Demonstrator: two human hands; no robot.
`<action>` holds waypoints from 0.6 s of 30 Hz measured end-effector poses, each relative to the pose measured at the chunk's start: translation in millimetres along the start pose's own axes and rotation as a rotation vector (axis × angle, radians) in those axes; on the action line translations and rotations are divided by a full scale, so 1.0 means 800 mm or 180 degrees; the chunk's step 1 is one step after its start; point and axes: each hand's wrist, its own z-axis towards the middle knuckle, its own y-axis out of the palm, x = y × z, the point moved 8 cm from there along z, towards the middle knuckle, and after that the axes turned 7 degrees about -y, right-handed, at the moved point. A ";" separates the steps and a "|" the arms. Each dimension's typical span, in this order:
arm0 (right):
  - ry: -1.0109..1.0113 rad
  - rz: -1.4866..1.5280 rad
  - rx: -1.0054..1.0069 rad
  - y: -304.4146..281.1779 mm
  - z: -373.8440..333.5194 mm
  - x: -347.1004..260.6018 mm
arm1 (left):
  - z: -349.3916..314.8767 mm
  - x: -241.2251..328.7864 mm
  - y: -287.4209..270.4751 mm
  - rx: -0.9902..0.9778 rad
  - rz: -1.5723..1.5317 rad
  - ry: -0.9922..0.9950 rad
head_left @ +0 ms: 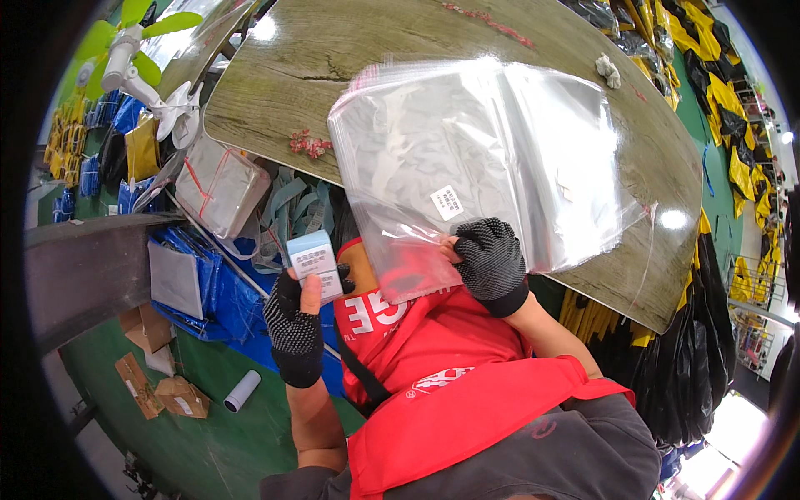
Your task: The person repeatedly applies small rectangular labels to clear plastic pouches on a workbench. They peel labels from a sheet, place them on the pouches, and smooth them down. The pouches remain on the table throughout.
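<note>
My left hand (297, 333), in a black dotted fingerless glove, grips a small pad of white printed stickers (313, 258) with a pale blue top edge. The thumb lies across the front of the pad. A wide stack of clear plastic bags (400, 150) lies on the table in front of me, its near corner hanging over the edge. One white sticker (447, 202) sits on the top bag. Just below that sticker, my right hand (490, 265), gloved the same way, has its fingers curled in and pinches the bag near its lower edge.
The wood-grain table (283, 83) carries red-and-white scraps (310, 143) and a crumpled white wad (608, 71). A green fan (125, 50) is clipped at the far left. Blue packets (217, 292) and cardboard boxes (183, 397) lie lower left. Black-and-yellow bags (683, 358) hang at the right.
</note>
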 end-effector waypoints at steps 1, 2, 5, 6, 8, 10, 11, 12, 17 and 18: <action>0.0186 0.0190 0.0086 -0.005 0.001 0.005 | 0.001 0.005 0.014 -0.0184 -0.0265 -0.0073; 0.0373 0.0378 0.0173 -0.012 0.003 0.010 | 0.003 -0.001 0.020 -0.0292 -0.0382 -0.0182; 0.0932 0.0874 0.0321 -0.021 0.001 0.022 | 0.008 -0.011 0.049 -0.0829 -0.0754 -0.0459; 0.1118 0.1029 0.0356 -0.021 -0.001 0.027 | 0.007 -0.007 0.062 -0.0971 -0.0787 -0.0433; 0.1309 0.1153 0.0617 -0.033 -0.010 0.037 | 0.009 -0.014 0.081 -0.1153 -0.0765 -0.0530; 0.1666 0.1258 0.1055 -0.051 -0.029 0.053 | 0.014 -0.016 0.088 -0.1132 -0.0479 -0.0365; 0.2147 0.1588 0.1269 -0.055 -0.046 0.071 | 0.016 -0.016 0.089 -0.1076 -0.0306 -0.0279; 0.2625 0.1919 0.1481 -0.060 -0.066 0.088 | 0.017 -0.015 0.088 -0.1017 -0.0135 -0.0192; 0.2228 0.3379 0.2438 -0.091 -0.097 0.107 | 0.016 -0.015 0.083 -0.0952 -0.0093 -0.0374; 0.1890 0.2442 0.1960 -0.096 -0.092 0.092 | 0.016 -0.013 0.082 -0.0935 -0.0093 -0.0308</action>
